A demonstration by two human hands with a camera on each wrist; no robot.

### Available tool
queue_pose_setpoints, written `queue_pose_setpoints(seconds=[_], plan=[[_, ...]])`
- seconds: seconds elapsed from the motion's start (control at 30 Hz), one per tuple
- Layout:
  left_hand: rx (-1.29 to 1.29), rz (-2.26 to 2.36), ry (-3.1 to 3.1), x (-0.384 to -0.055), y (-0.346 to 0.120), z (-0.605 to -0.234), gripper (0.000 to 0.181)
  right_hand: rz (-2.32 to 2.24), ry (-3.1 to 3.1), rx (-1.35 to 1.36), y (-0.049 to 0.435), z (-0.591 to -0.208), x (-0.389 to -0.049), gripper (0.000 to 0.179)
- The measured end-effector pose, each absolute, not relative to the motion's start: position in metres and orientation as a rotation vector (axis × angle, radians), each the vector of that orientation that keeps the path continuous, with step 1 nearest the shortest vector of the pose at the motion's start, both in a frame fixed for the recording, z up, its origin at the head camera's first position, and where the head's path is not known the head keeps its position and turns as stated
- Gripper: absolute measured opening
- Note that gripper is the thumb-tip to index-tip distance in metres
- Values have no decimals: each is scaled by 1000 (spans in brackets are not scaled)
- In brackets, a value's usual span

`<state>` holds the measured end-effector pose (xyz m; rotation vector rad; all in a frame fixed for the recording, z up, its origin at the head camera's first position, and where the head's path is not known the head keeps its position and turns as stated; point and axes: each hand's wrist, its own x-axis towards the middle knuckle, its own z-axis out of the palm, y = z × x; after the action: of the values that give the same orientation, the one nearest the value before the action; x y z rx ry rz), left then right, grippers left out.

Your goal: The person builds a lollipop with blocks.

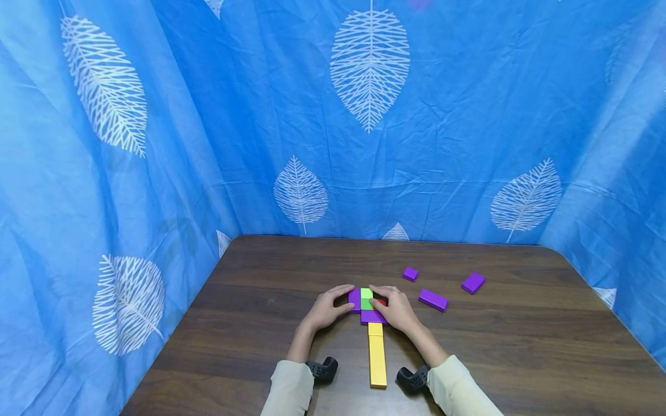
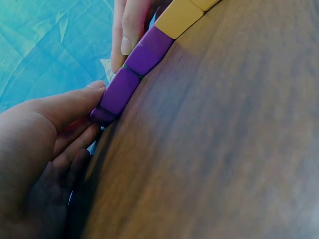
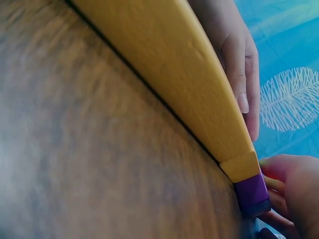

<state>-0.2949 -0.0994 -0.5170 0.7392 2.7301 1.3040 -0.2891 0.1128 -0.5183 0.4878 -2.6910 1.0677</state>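
Flat coloured blocks lie joined in a pattern on the table. My left hand (image 1: 324,309) holds the upright purple block (image 1: 354,300) at the pattern's left side, thumb at its near end and index finger at its far end. Beside that block are two green blocks (image 1: 366,304). My right hand (image 1: 395,309) curls round a red block (image 1: 382,301), which it mostly hides; the index fingertip is at the far green block's edge. A crosswise purple block (image 1: 372,316) lies just below the green ones. From it a short yellow block (image 1: 375,329) and a long yellow block (image 1: 377,361) run towards me.
Behind and right of my right hand lie loose purple blocks: a small one (image 1: 410,274), a longer one (image 1: 433,300) and another (image 1: 473,283). The brown wooden table (image 1: 234,323) ends at a blue leaf-print curtain (image 1: 442,144). Black wrist devices (image 1: 324,370) sit by both sleeves.
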Motion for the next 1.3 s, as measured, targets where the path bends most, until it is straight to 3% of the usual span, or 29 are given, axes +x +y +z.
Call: queue_pose_setpoints(seconds=[0.43, 0.8, 1.3], plan=[[709, 1299, 2732, -294, -98, -517, 48, 1115, -2686, 478, 117, -517, -290, 39], [698, 1302, 2736, -296, -99, -519, 48, 1088, -2479, 398, 147, -502, -309, 27], [699, 1302, 2734, -294, -99, -517, 48, 992, -2626, 231, 187, -508, -333, 43]])
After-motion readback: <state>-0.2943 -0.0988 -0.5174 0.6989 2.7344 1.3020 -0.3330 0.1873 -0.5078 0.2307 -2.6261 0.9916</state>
